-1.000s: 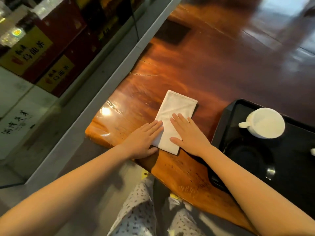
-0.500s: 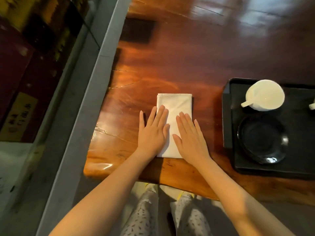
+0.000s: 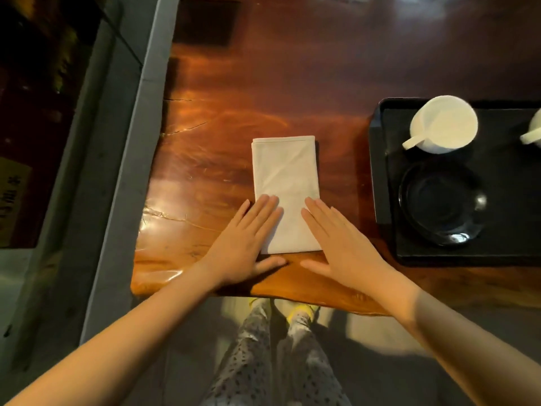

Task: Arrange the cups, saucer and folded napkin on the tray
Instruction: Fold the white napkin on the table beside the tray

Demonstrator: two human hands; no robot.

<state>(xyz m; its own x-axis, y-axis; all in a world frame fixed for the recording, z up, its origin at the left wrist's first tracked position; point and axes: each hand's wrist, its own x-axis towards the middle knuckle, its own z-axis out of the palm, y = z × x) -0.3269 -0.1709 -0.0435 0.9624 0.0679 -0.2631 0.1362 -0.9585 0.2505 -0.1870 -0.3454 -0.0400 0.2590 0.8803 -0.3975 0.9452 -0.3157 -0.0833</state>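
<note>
A white folded napkin (image 3: 285,189) lies flat on the wooden table, left of the tray. My left hand (image 3: 246,244) rests flat on its lower left corner, fingers together and extended. My right hand (image 3: 341,246) lies flat on its lower right corner. Neither hand grips anything. The black tray (image 3: 379,177) sits at the right and holds a white cup (image 3: 445,124) with its handle toward me, and a black saucer (image 3: 442,203) in front of the cup. A second white cup (image 3: 534,133) shows only partly at the right frame edge.
The glossy wooden table (image 3: 234,92) ends in an uneven front edge near my legs. A grey ledge (image 3: 137,118) runs along its left side, with a glass display case (image 3: 44,112) beyond.
My hands have slid down toward me along the napkin, from its middle to its lower corners. The camera has shifted, so the napkin now looks straight and upright.
</note>
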